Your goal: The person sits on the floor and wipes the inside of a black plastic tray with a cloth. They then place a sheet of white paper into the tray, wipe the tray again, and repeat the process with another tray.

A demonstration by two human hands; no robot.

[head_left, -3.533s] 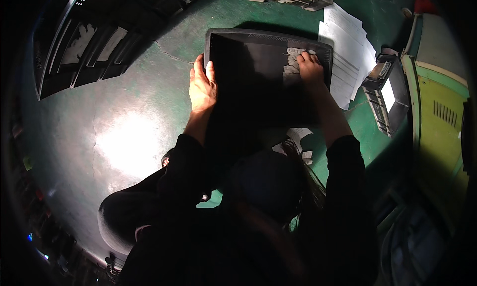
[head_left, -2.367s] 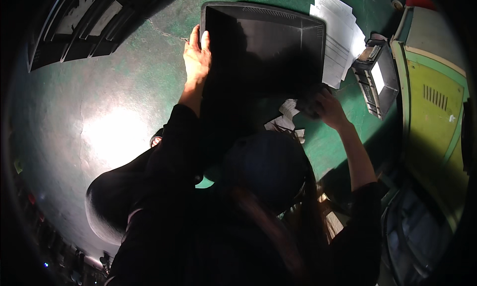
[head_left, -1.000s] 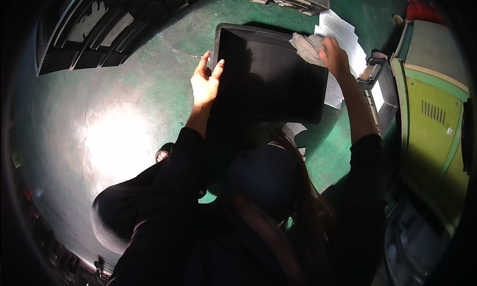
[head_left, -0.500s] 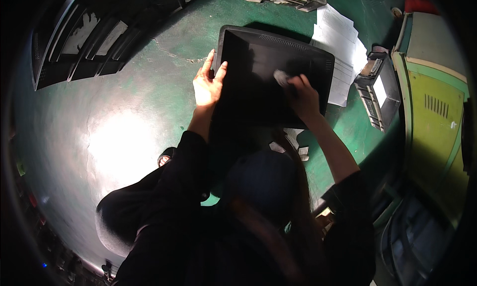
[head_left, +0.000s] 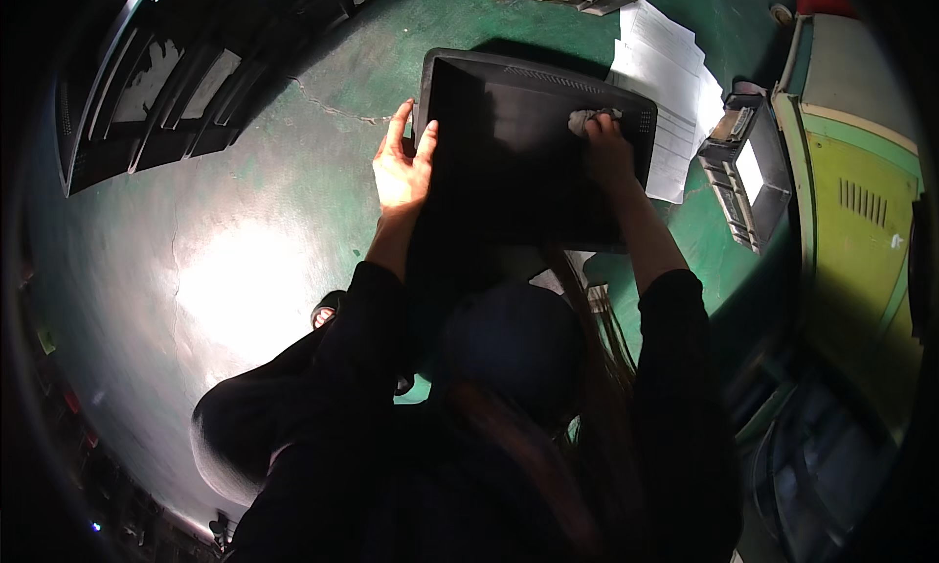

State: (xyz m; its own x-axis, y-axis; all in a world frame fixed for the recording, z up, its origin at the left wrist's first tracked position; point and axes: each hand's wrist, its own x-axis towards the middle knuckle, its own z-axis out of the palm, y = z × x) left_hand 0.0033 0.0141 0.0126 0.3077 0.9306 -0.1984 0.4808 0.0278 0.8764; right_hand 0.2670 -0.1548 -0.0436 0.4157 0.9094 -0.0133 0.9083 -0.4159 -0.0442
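Observation:
A large black rectangular panel [head_left: 518, 181], with a raised rim and rows of small vent holes along its far edge and right corner, lies in front of me. My left hand [head_left: 401, 177] holds its left edge, the thumb over the face and the fingers stretched along the outside. Near the far right corner, my right hand [head_left: 608, 147] presses a crumpled greyish-white cloth [head_left: 589, 121] against the surface. The fingers of that hand are bunched over the cloth. Dark shadow covers the panel's near side.
White paper sheets [head_left: 665, 93] lie on the green floor [head_left: 333, 103], partly beneath the panel's right side. Grey crates [head_left: 748, 186] stand at the right and far edge. Similar black panels [head_left: 147, 93] lean at upper left. A yellow-green cabinet [head_left: 851, 221] stands on the right.
My right hand has slid the cloth rightward and away from me, from the panel's middle toward its far right corner. My left hand stays on the left edge.

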